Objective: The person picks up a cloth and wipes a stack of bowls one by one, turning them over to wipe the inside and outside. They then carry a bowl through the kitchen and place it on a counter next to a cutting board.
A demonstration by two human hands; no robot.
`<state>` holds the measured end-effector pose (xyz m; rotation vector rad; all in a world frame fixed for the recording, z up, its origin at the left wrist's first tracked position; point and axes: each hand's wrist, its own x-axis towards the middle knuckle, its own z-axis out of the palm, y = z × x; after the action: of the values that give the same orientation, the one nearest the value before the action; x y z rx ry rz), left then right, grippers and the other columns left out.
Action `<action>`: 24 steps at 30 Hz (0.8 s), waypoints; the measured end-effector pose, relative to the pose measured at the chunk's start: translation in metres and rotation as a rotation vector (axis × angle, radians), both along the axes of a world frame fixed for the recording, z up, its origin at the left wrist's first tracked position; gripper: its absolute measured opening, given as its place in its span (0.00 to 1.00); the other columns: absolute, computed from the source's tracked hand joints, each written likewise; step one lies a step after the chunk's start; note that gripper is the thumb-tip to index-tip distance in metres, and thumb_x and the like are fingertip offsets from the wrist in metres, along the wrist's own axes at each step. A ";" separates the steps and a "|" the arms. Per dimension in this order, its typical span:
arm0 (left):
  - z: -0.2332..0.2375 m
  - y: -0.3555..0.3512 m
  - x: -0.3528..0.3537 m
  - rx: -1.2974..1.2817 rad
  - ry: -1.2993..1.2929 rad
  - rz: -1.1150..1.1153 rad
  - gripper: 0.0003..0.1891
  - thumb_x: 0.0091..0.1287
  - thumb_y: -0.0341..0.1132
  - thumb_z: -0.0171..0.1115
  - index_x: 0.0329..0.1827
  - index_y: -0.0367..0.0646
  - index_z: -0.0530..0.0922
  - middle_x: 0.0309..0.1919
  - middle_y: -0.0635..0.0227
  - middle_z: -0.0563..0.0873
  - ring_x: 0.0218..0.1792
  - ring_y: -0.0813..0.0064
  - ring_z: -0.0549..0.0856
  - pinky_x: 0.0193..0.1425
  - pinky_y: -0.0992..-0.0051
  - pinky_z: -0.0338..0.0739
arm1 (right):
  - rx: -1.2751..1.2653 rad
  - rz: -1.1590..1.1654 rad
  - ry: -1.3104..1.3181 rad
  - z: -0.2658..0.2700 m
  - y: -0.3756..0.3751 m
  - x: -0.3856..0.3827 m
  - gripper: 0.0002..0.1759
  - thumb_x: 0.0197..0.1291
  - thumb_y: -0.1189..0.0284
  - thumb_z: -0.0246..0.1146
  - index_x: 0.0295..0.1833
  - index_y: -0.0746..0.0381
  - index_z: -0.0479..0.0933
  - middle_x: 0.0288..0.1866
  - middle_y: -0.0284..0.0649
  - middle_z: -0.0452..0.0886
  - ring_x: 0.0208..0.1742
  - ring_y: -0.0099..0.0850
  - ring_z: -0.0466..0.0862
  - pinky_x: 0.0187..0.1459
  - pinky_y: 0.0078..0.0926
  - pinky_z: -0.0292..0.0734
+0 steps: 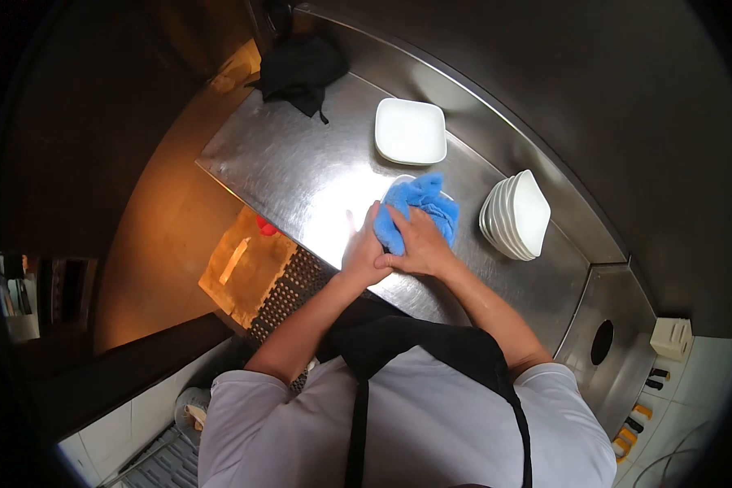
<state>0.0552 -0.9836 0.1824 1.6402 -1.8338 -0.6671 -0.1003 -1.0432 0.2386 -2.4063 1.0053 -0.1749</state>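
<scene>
A blue cloth (pixel 435 207) lies bunched over a white plate (pixel 402 180), which it mostly hides; only bits of the rim show. My right hand (pixel 421 244) presses the cloth down, fingers curled into it. At the near left side, my left hand (pixel 364 254) holds the plate's edge, with its fingers along the cloth's border and partly hidden. The two hands touch near the thumbs. Just beyond them sits a squarish white dish (pixel 411 130), apparently stacked on another. To the right, several white dishes (pixel 516 215) form a tilted-looking stack.
The steel counter (pixel 293 175) has a raised back edge. A black cloth (pixel 302 69) lies at its far left end. On the right is a steel section with a dark round hole (pixel 602 342). Below the left edge are a red object (pixel 266 226) and a perforated dark mat (pixel 289 285).
</scene>
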 end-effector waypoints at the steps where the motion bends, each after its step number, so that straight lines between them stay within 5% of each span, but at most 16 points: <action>1: -0.007 -0.001 0.000 0.008 -0.044 -0.018 0.46 0.55 0.49 0.74 0.75 0.38 0.65 0.71 0.46 0.71 0.79 0.55 0.60 0.81 0.39 0.28 | 0.046 -0.010 -0.028 0.001 0.000 0.001 0.55 0.49 0.39 0.72 0.72 0.66 0.66 0.64 0.66 0.72 0.67 0.63 0.72 0.69 0.51 0.65; 5: -0.007 0.004 -0.003 0.047 -0.004 0.025 0.51 0.51 0.52 0.77 0.76 0.38 0.63 0.73 0.47 0.69 0.79 0.55 0.60 0.81 0.39 0.29 | 0.553 -0.177 -0.226 0.014 -0.011 -0.002 0.44 0.48 0.47 0.77 0.64 0.65 0.74 0.55 0.56 0.83 0.56 0.54 0.83 0.59 0.44 0.77; 8: 0.008 0.003 -0.005 0.073 0.045 0.075 0.57 0.48 0.55 0.79 0.77 0.34 0.58 0.74 0.45 0.67 0.79 0.55 0.61 0.81 0.39 0.29 | 0.704 -0.298 -0.715 0.014 -0.012 -0.010 0.40 0.48 0.52 0.78 0.61 0.66 0.76 0.53 0.54 0.84 0.51 0.49 0.85 0.54 0.41 0.79; 12: 0.021 0.006 -0.005 0.029 0.021 0.068 0.59 0.53 0.57 0.76 0.77 0.30 0.53 0.74 0.41 0.66 0.79 0.52 0.60 0.81 0.39 0.29 | -0.227 -0.240 -0.485 0.051 -0.008 -0.014 0.40 0.47 0.53 0.79 0.60 0.66 0.77 0.54 0.49 0.85 0.53 0.47 0.85 0.60 0.41 0.76; 13: 0.019 0.006 -0.006 0.011 -0.004 0.057 0.58 0.54 0.58 0.75 0.77 0.29 0.53 0.74 0.39 0.66 0.79 0.51 0.60 0.80 0.38 0.29 | -0.188 -0.170 -0.374 0.040 -0.014 -0.020 0.48 0.45 0.49 0.79 0.68 0.64 0.72 0.64 0.57 0.79 0.68 0.53 0.76 0.71 0.49 0.65; 16: 0.019 0.004 -0.010 0.014 -0.093 0.025 0.52 0.59 0.56 0.71 0.77 0.30 0.56 0.74 0.39 0.65 0.79 0.48 0.60 0.79 0.36 0.29 | -0.428 -0.143 0.069 0.007 -0.018 -0.015 0.59 0.43 0.45 0.78 0.77 0.63 0.62 0.75 0.66 0.64 0.79 0.59 0.60 0.77 0.57 0.51; 17: 0.019 0.004 -0.011 0.029 -0.124 0.019 0.50 0.61 0.54 0.70 0.77 0.31 0.57 0.74 0.39 0.65 0.79 0.47 0.59 0.79 0.35 0.29 | -0.318 -0.109 0.063 -0.011 -0.022 -0.018 0.66 0.43 0.42 0.77 0.81 0.61 0.53 0.79 0.70 0.51 0.82 0.63 0.48 0.78 0.62 0.44; 20: 0.015 0.003 -0.011 -0.008 -0.187 -0.019 0.43 0.62 0.49 0.67 0.76 0.34 0.63 0.74 0.41 0.65 0.79 0.48 0.59 0.78 0.33 0.29 | -0.178 -0.035 -0.109 -0.023 -0.022 -0.018 0.65 0.44 0.41 0.75 0.81 0.60 0.52 0.78 0.70 0.56 0.80 0.66 0.52 0.78 0.61 0.44; 24: 0.017 -0.001 -0.011 0.035 -0.097 -0.028 0.40 0.60 0.45 0.67 0.75 0.37 0.66 0.75 0.43 0.64 0.79 0.49 0.60 0.78 0.31 0.29 | -0.006 -0.048 -0.101 0.003 -0.009 -0.012 0.59 0.47 0.47 0.76 0.79 0.62 0.56 0.70 0.65 0.70 0.73 0.61 0.68 0.74 0.53 0.58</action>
<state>0.0447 -0.9851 0.1991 1.6990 -1.9266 -0.6460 -0.1121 -1.0520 0.2420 -2.3547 1.0178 -0.3138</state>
